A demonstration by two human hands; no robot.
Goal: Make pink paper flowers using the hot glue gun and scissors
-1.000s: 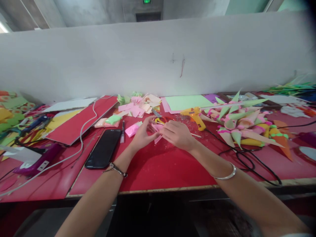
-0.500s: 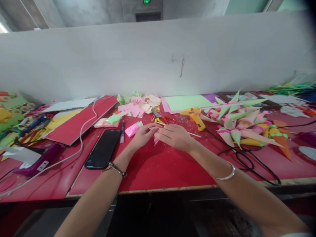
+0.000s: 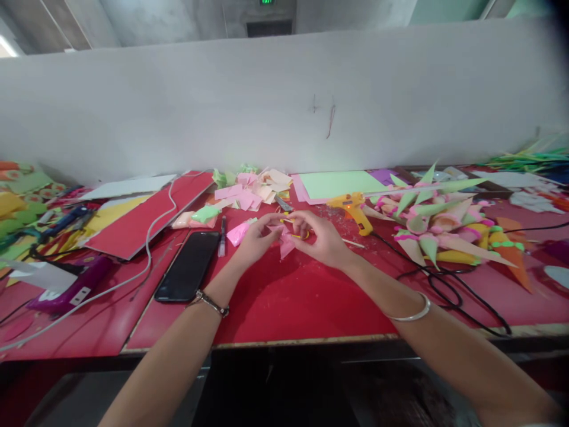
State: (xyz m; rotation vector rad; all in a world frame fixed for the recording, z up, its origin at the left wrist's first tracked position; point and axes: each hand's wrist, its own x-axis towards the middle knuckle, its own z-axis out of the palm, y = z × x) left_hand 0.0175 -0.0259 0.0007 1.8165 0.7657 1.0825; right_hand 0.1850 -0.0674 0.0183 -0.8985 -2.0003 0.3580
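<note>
Over the middle of the red table, a small folded piece of pink paper (image 3: 287, 244) hangs between my two hands, its pointed end down. My left hand (image 3: 259, 238) pinches it from the left, thumb beneath the curled fingers. From the right, my right hand (image 3: 323, 240) closes on the same paper with bent fingers. A short pale stick-like bit shows at the fingertips; whether it is held I cannot tell. Just behind the hands lie scissors (image 3: 284, 205), partly hidden. A pink packet (image 3: 239, 232) lies beside my left hand.
A yellow glue gun (image 3: 353, 212) with a black cord lies right of my hands, beside a pile of paper cones (image 3: 427, 222). Leftward are a phone (image 3: 189, 267), a pen (image 3: 221, 237) and a red board (image 3: 151, 216). Paper scraps (image 3: 251, 188) lie behind.
My hands have parted slightly and the right hand's fingers have curled inward. More of the pink paper now shows between them. The view has shifted slightly.
</note>
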